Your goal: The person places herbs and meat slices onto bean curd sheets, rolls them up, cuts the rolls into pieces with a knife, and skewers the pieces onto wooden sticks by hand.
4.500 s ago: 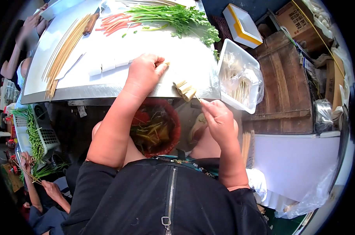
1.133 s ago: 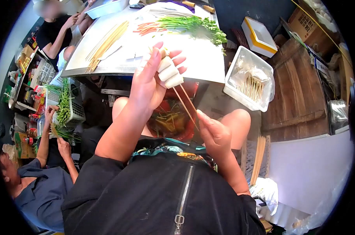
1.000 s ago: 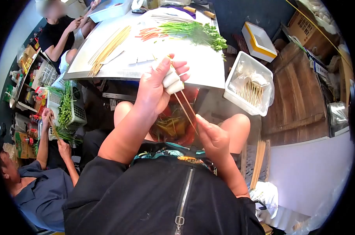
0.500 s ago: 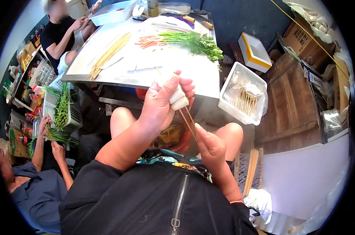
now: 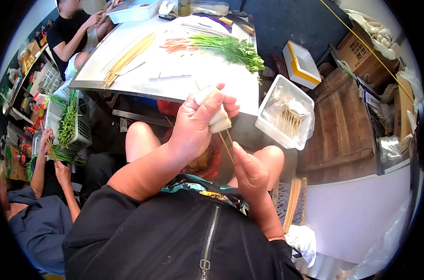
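My left hand (image 5: 200,114) is closed around pale, flat-sided rolls (image 5: 220,122) above my lap. Two thin wooden skewers (image 5: 225,145) come out of the lower side of the rolls, and one slim tip shows above my fingers. Lower down, my right hand (image 5: 250,171) pinches a skewer between thumb and fingers. What the rolls are made of, and their filling, I cannot make out. On the table ahead lie green herbs (image 5: 230,52) with leafy ends and orange-red strips (image 5: 177,45).
Loose skewers (image 5: 128,60) lie on the white table (image 5: 92,74). At right stands a white bin (image 5: 263,122) with skewered pieces in plastic. More skewers (image 5: 292,205) stand by my right side. Two co-workers sit at left; one (image 5: 41,228) holds skewers beside a basket (image 5: 83,130) of greens.
The view has shifted slightly. My left hand still grips the rolls, and my right hand stays at the skewers with its fingers now more upright.
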Motion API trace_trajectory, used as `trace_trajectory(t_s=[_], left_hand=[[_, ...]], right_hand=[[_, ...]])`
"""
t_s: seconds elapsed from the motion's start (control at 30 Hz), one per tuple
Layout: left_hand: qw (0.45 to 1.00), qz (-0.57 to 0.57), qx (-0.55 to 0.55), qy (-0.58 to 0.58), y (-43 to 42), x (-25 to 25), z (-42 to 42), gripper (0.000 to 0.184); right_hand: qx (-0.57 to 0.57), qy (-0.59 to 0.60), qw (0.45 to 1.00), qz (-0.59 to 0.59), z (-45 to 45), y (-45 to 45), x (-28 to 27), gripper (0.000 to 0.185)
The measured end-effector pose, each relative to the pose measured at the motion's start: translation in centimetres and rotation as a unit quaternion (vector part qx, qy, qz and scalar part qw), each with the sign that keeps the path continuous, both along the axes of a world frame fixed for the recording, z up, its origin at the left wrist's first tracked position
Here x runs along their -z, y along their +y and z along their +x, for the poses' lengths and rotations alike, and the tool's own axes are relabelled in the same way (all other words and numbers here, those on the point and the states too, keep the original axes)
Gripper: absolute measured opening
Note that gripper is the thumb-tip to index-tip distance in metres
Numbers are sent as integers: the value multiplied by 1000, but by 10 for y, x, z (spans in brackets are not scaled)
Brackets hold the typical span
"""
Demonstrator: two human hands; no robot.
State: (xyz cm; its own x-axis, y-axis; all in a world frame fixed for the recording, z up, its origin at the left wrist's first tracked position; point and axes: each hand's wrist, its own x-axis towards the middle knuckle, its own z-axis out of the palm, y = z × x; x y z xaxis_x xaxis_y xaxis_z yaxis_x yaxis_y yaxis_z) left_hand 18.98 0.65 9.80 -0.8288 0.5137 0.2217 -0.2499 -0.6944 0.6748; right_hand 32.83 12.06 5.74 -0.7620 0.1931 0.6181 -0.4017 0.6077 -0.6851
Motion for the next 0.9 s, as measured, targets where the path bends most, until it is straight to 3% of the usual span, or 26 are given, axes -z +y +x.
trace_trajectory(t_s=[0.47,0.57,0.67,0.8,0.87,0.9], left_hand=[[999,-22,31,-19,3,4,10,32],[998,-29,45,-29,7,10,12,33],[997,-34,55,-46,13,15,15,33],[996,-49,47,-62,20,28,6,38],[995,-55,50,-68,25,35,0,40],[994,-67,22,-88,29,38,-2,40]], right_hand=[[2,-10,1000,-13,-2,-2,-5,34],[21,-39,999,-27,-2,-4,-5,25],[60,-78,987,-130,-6,-5,7,18],[66,-101,984,-131,-12,3,16,20],[116,-13,989,92,-20,11,20,31],[120,-14,988,92,-19,10,21,31]])
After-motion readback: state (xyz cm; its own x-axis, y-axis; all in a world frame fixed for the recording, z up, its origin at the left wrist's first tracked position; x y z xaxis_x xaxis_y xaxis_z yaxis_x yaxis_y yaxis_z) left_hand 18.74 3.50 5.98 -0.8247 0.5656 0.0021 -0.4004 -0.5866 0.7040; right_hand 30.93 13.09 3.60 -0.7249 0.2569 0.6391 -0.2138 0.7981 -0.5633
